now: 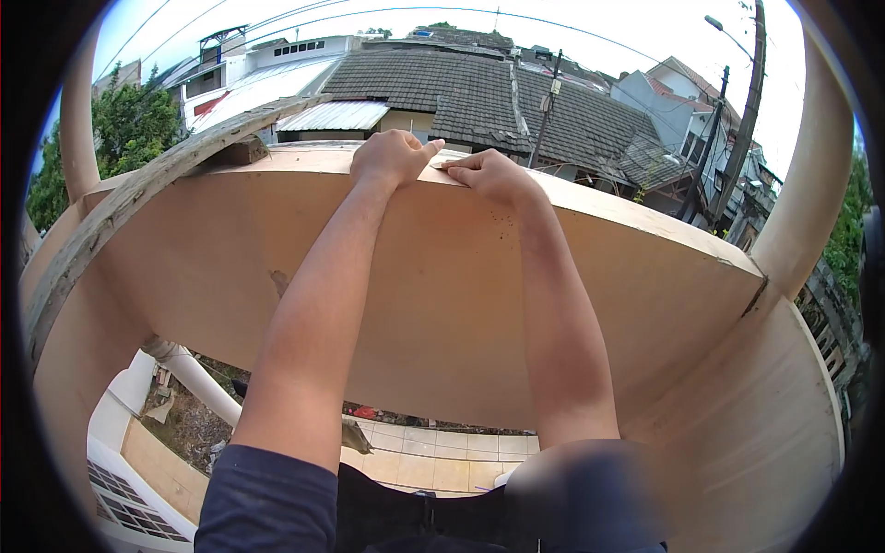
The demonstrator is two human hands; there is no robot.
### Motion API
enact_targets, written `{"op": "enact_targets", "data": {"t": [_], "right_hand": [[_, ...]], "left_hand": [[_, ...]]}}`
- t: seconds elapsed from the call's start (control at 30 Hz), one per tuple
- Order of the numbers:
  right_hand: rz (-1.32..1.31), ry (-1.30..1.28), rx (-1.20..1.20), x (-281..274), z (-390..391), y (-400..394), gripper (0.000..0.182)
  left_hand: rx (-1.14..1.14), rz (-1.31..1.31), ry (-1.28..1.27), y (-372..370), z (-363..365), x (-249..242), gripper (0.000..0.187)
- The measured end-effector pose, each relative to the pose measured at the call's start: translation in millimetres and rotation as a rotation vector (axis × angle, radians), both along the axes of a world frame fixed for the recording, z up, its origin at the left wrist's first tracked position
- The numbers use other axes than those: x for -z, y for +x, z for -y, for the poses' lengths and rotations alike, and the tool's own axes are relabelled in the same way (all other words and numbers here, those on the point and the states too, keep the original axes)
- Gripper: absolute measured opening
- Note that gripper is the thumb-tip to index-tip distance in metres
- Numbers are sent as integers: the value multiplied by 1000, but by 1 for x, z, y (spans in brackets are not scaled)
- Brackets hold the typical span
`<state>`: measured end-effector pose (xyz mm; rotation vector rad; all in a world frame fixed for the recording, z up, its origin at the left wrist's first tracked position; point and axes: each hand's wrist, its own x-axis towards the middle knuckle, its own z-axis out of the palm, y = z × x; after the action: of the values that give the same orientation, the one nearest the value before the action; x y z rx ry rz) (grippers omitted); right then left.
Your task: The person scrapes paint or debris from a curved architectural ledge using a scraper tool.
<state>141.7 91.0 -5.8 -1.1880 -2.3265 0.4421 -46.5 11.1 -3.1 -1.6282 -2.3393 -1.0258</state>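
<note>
Both my arms reach forward to the top edge of a peach-painted wall [433, 249]. My left hand [392, 158] is closed on the wall's top, its fingers curled away from me and its thumb pointing right; what it holds, if anything, is hidden. Just to its right, my right hand [493, 175] has its fingers pressed together at the same edge. A small pale piece [441, 163] shows by the right fingertips, too small to name. Small dark specks mark the wall below the right wrist.
A weathered wooden plank [175, 157] leans across the wall at left, beside a wood block [241, 152]. Round pillars [811, 157] stand at both sides. Below the wall lies a tiled ledge [415, 452] and, farther down, ground with debris. Tiled roofs [461, 88] and utility poles lie beyond.
</note>
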Motion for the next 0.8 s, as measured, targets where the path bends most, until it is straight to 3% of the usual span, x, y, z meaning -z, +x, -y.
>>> {"op": "enact_targets", "data": {"t": [0.07, 0.13, 0.2, 0.33, 0.43, 0.57, 0.63, 0.73, 0.8], "right_hand": [[-68, -30, -195, 0, -2, 7, 33], [-68, -28, -161, -4, 8, 5, 37], [-17, -30, 185, -6, 15, -6, 39], [53, 20, 350, -9, 15, -18, 38], [-6, -48, -132, -2, -13, -1, 36], [-31, -133, -200, -2, -21, 7, 36], [-11, -62, 239, -5, 3, -8, 37], [94, -27, 341, -15, 20, -17, 37], [67, -23, 220, -5, -8, -10, 36]], "left_hand": [[-2, 0, 7, 0, -3, -2, 58], [20, 26, 0, -2, -4, -1, 66], [16, 33, -1, -3, -5, 0, 66], [8, 3, 11, -3, -4, 1, 66], [13, 6, 9, -3, -3, 0, 66], [17, 25, -17, -1, -2, -3, 70], [5, 0, 13, 0, -4, 0, 71], [-4, -32, 32, -3, -1, 0, 76], [-20, 10, 20, 2, 3, 0, 75]]}}
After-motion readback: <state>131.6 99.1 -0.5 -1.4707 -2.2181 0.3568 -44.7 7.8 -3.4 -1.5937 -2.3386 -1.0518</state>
